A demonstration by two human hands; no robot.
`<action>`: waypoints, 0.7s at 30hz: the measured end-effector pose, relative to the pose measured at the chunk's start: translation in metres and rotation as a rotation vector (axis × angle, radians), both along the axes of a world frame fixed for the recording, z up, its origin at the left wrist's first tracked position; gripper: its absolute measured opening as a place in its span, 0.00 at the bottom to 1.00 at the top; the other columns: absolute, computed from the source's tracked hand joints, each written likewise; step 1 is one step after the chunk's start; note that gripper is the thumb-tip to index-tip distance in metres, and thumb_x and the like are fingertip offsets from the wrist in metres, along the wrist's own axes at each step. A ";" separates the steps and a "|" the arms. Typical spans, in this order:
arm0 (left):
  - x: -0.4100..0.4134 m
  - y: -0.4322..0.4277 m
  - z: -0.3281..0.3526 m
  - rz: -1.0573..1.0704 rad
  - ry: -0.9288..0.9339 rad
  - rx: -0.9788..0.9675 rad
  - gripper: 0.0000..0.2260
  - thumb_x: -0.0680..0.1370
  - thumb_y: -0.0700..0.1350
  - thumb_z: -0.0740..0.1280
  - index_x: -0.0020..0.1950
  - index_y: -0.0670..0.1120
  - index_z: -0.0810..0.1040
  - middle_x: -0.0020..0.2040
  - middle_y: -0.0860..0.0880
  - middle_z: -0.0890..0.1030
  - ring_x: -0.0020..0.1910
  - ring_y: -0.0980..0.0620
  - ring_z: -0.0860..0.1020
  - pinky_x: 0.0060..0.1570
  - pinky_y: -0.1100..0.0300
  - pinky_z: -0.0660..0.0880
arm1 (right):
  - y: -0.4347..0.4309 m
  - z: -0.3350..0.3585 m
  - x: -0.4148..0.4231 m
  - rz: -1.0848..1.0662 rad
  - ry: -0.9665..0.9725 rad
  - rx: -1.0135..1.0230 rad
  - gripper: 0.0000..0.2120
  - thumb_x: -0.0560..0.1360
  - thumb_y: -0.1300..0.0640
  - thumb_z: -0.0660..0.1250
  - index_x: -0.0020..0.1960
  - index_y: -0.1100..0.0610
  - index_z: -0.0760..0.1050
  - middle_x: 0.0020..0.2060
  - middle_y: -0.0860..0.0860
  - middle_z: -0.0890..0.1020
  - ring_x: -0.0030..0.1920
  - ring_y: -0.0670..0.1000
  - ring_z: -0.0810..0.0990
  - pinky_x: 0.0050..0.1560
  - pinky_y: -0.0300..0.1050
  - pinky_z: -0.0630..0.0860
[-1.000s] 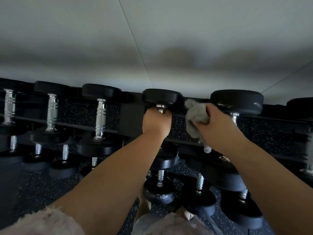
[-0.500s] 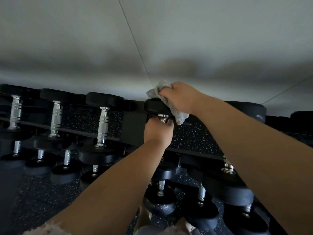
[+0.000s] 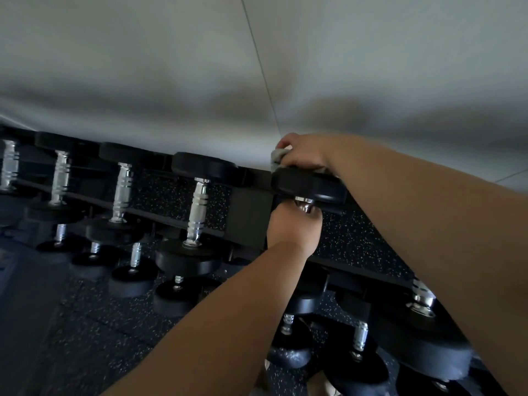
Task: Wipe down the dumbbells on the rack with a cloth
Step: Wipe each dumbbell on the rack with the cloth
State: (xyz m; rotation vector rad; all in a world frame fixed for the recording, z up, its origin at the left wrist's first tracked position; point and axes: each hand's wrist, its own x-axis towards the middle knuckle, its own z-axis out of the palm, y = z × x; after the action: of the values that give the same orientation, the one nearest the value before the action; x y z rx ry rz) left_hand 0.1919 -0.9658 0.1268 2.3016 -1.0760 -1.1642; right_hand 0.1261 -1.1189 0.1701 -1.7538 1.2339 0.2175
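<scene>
Left hand (image 3: 294, 227) gripping dumbbell (image 3: 310, 187) handle, axis running away from viewer; right hand (image 3: 304, 154) pressing cloth (image 3: 276, 158) onto far head, apparently bunched in fingers.

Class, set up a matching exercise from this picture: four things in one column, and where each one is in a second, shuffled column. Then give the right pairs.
Column 1
1. left hand
2. right hand
3. grey cloth
4. wall

Column 2
A. behind the rack, pale and bare
B. pressed on top of the dumbbell's far black head
C. closed round the chrome handle below that head
D. bunched under the fingers of the upper hand

Pairs: 1-C, 2-B, 3-D, 4-A
</scene>
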 end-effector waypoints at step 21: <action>-0.001 -0.001 0.005 -0.013 -0.035 0.001 0.09 0.77 0.51 0.68 0.44 0.46 0.77 0.36 0.47 0.82 0.32 0.46 0.80 0.32 0.55 0.75 | 0.024 0.010 -0.031 -0.087 -0.052 0.021 0.22 0.81 0.32 0.59 0.64 0.44 0.81 0.56 0.47 0.83 0.56 0.51 0.80 0.63 0.49 0.73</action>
State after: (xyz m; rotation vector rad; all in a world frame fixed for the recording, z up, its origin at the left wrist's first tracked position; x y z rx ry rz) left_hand 0.1912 -0.9668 0.1315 2.3276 -1.1045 -1.1331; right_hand 0.0952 -1.0952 0.1801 -1.6737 1.2629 0.1328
